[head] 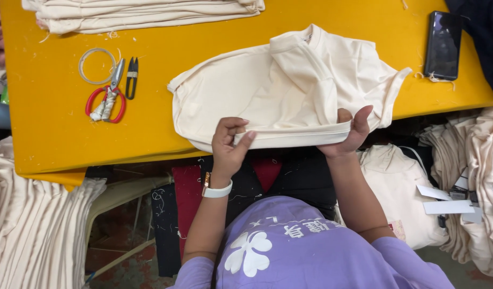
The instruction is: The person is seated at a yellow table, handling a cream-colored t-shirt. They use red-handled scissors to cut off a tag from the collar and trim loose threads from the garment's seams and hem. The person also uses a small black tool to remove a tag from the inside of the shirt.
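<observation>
A cream shirt [268, 91] lies crumpled on the yellow table [53, 123], its hem stretched along the near edge. My left hand [228, 145] pinches the hem near its left end, fingers curled over the band. My right hand [351, 128] grips the hem at its right end, thumb on top. The hem band runs taut between both hands. A white watch with a gold case sits on my left wrist.
Red-handled scissors [108, 96], black thread snips [131, 77] and a clear ring [96, 65] lie at the table's left. A dark phone [443, 45] rests at the right. Folded cream garments [139, 13] are stacked at the back; more cream piles lie at both sides below.
</observation>
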